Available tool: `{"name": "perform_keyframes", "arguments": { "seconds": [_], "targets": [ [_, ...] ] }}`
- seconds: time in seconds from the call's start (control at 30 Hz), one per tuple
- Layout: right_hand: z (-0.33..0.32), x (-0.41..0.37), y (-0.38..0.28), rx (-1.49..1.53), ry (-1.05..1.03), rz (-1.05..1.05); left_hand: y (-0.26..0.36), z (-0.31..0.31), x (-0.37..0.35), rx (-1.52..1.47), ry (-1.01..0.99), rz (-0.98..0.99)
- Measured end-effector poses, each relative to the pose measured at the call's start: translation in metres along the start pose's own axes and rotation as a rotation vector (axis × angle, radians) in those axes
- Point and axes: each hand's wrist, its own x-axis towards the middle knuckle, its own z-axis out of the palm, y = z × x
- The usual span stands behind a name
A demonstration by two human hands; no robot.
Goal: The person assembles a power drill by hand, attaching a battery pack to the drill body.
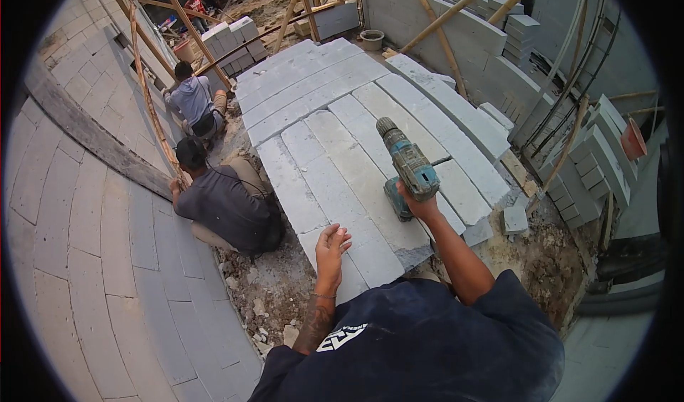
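Observation:
My right hand (420, 206) is wrapped round the grip of a teal and grey cordless drill (412, 165), dusty and worn. The drill's chuck points up and away from me, over the pale block surface, and its battery base shows on the left below the body. My left hand (330, 254) is raised near the front left edge of the blocks, palm turned inward, with the fingers curled towards the thumb. A small pale spot shows at its fingertips; I cannot make out what it is. Below both hands lies a broad platform of light grey blocks (335, 181).
Two people (228, 206) crouch at the left beside a block wall (92, 259). Bamboo poles (445, 45) lean at the back right. Stacked blocks (591, 160) and a red bucket (633, 140) stand at the right. Rubble (263, 295) covers the ground around the platform.

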Motion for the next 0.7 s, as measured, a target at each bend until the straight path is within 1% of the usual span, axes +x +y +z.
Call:
{"name": "perform_keyframes", "arguments": {
  "seconds": [0.07, 0.13, 0.2, 0.27, 0.33, 0.37, 0.43, 0.47, 0.53, 0.63, 0.7],
  "targets": [
    [-0.003, -0.002, 0.002, -0.056, -0.021, -0.052, 0.003, 0.013, 0.001, 0.016, -0.039, -0.022],
    [-0.006, -0.004, 0.006, 0.127, -0.090, 0.097, 0.000, 0.021, 0.002, 0.007, -0.051, 0.000],
    [-0.011, -0.003, -0.002, 0.051, -0.026, 0.007, 0.003, 0.029, 0.005, 0.035, -0.083, -0.033],
    [-0.015, 0.000, -0.003, 0.032, -0.053, -0.053, -0.003, 0.031, 0.010, 0.056, -0.113, -0.047],
    [-0.018, 0.004, -0.003, 0.001, -0.016, -0.087, -0.005, 0.033, 0.011, 0.096, -0.124, -0.063],
    [-0.017, 0.008, -0.007, 0.009, -0.015, -0.109, -0.006, 0.032, 0.013, 0.094, -0.117, -0.040],
    [-0.017, 0.009, -0.011, -0.033, -0.035, -0.156, -0.011, 0.031, 0.013, 0.160, -0.140, -0.091],
    [-0.015, 0.009, -0.011, -0.026, -0.037, -0.161, -0.010, 0.032, 0.013, 0.161, -0.134, -0.086],
    [-0.012, 0.006, -0.011, 0.223, -0.073, -0.037, -0.011, 0.031, 0.009, 0.209, -0.151, -0.114],
    [-0.009, 0.006, -0.001, 0.237, -0.085, -0.046, -0.011, 0.032, 0.004, 0.225, -0.138, -0.123],
    [-0.013, 0.007, -0.006, 0.221, -0.116, -0.029, -0.013, 0.031, 0.001, 0.232, -0.113, -0.124]
  ]
}}
